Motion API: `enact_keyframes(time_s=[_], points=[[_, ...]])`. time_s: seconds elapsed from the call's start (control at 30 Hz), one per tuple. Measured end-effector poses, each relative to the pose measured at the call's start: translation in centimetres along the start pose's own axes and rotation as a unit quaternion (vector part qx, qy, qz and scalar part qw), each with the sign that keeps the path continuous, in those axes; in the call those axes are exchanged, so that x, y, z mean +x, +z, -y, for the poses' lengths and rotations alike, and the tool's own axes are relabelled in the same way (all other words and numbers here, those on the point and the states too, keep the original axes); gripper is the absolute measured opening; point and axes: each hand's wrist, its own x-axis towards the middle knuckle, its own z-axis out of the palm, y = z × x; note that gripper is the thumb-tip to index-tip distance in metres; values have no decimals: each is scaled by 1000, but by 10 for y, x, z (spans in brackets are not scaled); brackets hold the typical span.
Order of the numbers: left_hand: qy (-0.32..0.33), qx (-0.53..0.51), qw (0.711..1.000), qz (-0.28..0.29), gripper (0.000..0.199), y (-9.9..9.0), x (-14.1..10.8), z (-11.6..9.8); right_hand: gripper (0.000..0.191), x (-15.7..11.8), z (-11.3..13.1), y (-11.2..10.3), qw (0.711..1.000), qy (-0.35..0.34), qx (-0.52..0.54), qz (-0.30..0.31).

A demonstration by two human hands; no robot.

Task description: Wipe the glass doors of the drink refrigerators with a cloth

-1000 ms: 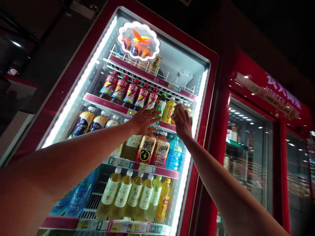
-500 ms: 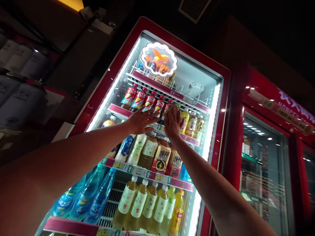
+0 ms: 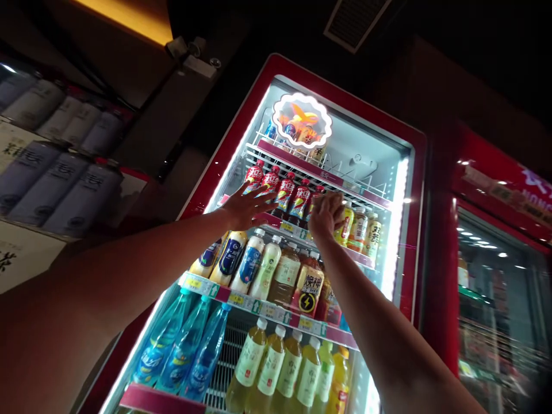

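Note:
My left hand [image 3: 245, 208] is open with its fingers spread, in front of the left end of a row of red-labelled bottles [image 3: 286, 191] in a lit drinks fridge [image 3: 375, 109]. Farther right, my right hand [image 3: 326, 215] is closed like a fist. It covers part of the same row, beside a yellow bottle [image 3: 345, 223]. Whatever its fingers hold, if anything, is hidden. A glowing scalloped sign [image 3: 302, 119] hangs before the top shelf. I cannot tell whether either hand touches glass.
Lower shelves carry pale-green-labelled bottles [image 3: 272, 359], blue bottles [image 3: 183, 345] and a large-labelled bottle [image 3: 309, 287]. A second red fridge [image 3: 437, 287] stands to the right. Grey canisters [image 3: 69, 190] line shelving on the left. A vent [image 3: 356, 23] is overhead.
The view has shifted, so the fridge sits lower and farther right. My left hand has moved left relative to the red-labelled bottles. My right hand stays closed near the same spot.

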Motion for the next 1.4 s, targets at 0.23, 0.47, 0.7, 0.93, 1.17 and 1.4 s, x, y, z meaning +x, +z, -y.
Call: enact_keyframes(time_s=[0.23,0.47,0.7,0.93,1.17,1.4], points=[[-15,-23,999,-27,57,-6,-22,24,53,-36,79,-5,976,-197,26,95],[-22,-27,999,-11,58,-10,-39,51,61,-14,71,-5,996,71,43,25],[-46,-7,999,-6,60,-15,-55,72,56,-31,151,18,986,-129,52,95],[-100,-6,995,13,66,-27,-84,86,53,-29,167,14,967,-236,23,94],[-153,12,987,51,74,-28,-110,108,60,7,219,44,983,-142,99,59],[-209,15,977,38,88,-21,-123,109,56,-16,267,45,962,-233,67,123]])
